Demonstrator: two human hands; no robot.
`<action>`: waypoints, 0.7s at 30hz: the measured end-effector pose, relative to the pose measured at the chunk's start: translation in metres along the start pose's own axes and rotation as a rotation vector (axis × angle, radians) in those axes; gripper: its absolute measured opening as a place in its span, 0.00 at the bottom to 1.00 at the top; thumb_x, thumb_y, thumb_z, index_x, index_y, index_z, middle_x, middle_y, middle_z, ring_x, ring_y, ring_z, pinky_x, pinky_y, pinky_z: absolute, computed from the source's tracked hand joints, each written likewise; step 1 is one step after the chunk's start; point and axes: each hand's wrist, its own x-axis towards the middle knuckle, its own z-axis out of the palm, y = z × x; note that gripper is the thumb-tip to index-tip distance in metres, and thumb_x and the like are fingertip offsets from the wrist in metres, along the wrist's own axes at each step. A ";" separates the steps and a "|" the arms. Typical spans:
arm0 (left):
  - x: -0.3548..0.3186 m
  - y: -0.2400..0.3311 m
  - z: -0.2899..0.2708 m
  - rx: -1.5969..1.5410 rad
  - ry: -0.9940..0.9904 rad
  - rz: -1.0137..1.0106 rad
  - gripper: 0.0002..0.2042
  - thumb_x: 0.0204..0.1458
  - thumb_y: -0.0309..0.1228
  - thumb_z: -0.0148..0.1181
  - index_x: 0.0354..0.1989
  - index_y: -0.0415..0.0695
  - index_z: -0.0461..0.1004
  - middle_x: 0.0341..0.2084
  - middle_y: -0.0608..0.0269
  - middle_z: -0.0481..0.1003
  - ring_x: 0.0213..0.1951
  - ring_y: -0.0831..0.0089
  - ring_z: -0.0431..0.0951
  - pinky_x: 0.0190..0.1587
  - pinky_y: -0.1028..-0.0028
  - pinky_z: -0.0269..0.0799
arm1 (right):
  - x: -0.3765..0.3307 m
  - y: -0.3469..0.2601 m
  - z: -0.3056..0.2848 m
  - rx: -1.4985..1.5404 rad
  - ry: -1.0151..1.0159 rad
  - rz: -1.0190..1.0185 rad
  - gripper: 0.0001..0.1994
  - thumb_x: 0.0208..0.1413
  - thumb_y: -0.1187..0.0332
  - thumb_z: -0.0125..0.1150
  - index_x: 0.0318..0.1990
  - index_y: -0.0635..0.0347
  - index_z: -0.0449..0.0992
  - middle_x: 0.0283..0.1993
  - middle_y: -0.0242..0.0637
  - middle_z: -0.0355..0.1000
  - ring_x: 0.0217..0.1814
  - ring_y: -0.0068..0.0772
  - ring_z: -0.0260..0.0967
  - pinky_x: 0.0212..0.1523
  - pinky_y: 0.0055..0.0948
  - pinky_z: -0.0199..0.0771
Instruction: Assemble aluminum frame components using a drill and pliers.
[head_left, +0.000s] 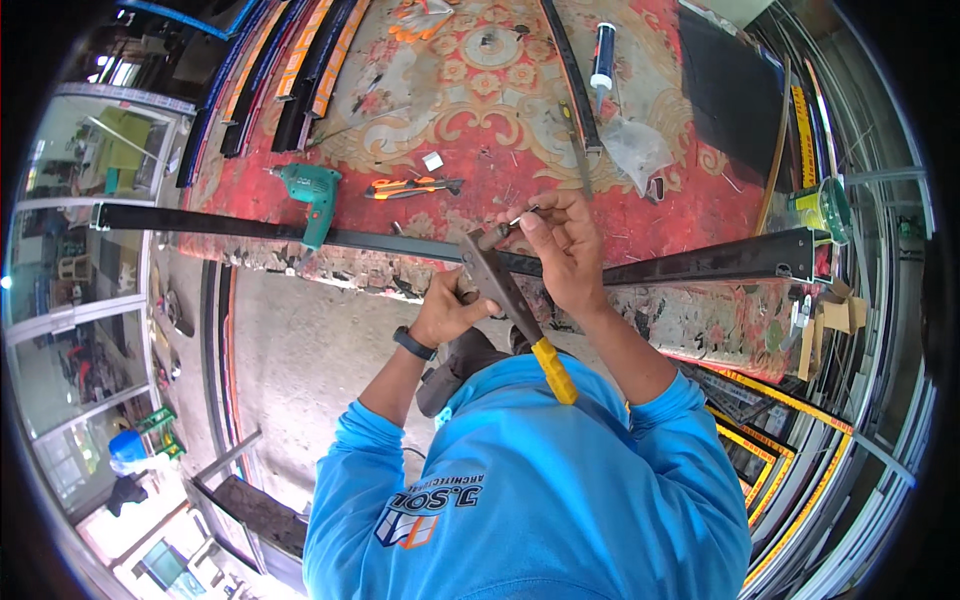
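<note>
My left hand (440,312) is closed around a hand riveter (503,296) with dark metal arms and a yellow grip. The tool slants from the table edge down toward my blue shirt. At its nose, the fingers of my right hand (568,250) are pinched on a small, thin metal piece (520,218) that looks like a rivet. Beneath both hands, a long black metal profile (700,265) lies along the table's near edge, its middle partly hidden. A teal power drill (314,197) rests against the profile, left of my hands.
An orange-and-black hand tool (412,187) and a small white block (432,160) lie on the patterned red cover (470,140). Beyond are a sealant tube (603,58), a clear plastic bag (637,152) and bundled profiles (300,70). A green tape roll (833,208) sits at right.
</note>
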 end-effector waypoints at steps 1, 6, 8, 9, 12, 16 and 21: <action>-0.002 0.001 0.001 0.012 0.007 -0.019 0.19 0.51 0.32 0.76 0.47 0.36 0.78 0.34 0.71 0.80 0.34 0.87 0.74 0.36 0.82 0.71 | -0.002 0.000 0.000 0.004 0.019 0.019 0.09 0.68 0.75 0.57 0.51 0.63 0.67 0.47 0.42 0.78 0.48 0.24 0.77 0.48 0.23 0.81; -0.006 -0.003 0.004 -0.046 -0.003 -0.030 0.21 0.51 0.31 0.76 0.50 0.35 0.77 0.36 0.69 0.80 0.37 0.85 0.75 0.40 0.79 0.74 | -0.007 0.003 -0.003 -0.062 -0.004 0.012 0.09 0.68 0.75 0.57 0.51 0.62 0.67 0.47 0.42 0.78 0.49 0.23 0.78 0.48 0.23 0.81; -0.006 -0.002 0.006 -0.068 -0.004 -0.032 0.22 0.51 0.31 0.76 0.52 0.35 0.76 0.37 0.68 0.80 0.38 0.84 0.76 0.42 0.78 0.75 | -0.009 0.003 -0.003 -0.082 -0.002 0.014 0.09 0.68 0.75 0.57 0.52 0.62 0.66 0.47 0.42 0.78 0.49 0.23 0.78 0.48 0.23 0.81; -0.006 -0.002 0.005 -0.016 -0.017 -0.045 0.23 0.51 0.31 0.76 0.53 0.35 0.76 0.38 0.68 0.80 0.39 0.83 0.76 0.44 0.77 0.75 | -0.010 0.003 -0.004 -0.086 0.007 0.010 0.08 0.68 0.75 0.57 0.51 0.63 0.67 0.46 0.42 0.78 0.49 0.24 0.78 0.48 0.23 0.81; -0.005 -0.004 0.009 -0.003 -0.045 -0.051 0.25 0.51 0.31 0.76 0.55 0.36 0.75 0.39 0.67 0.80 0.40 0.81 0.77 0.45 0.76 0.76 | -0.017 0.003 -0.006 -0.157 0.007 -0.031 0.07 0.68 0.76 0.57 0.50 0.63 0.69 0.47 0.42 0.78 0.49 0.25 0.78 0.49 0.24 0.81; 0.001 0.000 0.015 0.060 0.023 0.058 0.27 0.54 0.36 0.73 0.58 0.37 0.71 0.37 0.65 0.80 0.34 0.81 0.77 0.36 0.77 0.77 | -0.027 0.013 -0.011 -0.331 0.066 -0.093 0.09 0.67 0.74 0.59 0.52 0.64 0.72 0.51 0.41 0.77 0.50 0.31 0.78 0.53 0.27 0.80; 0.020 0.024 0.036 -0.369 0.090 -0.247 0.17 0.63 0.39 0.62 0.50 0.41 0.67 0.28 0.61 0.78 0.16 0.80 0.68 0.17 0.78 0.64 | -0.078 0.027 -0.046 -0.573 0.078 -0.100 0.16 0.64 0.69 0.64 0.56 0.64 0.72 0.46 0.40 0.78 0.46 0.34 0.80 0.48 0.32 0.81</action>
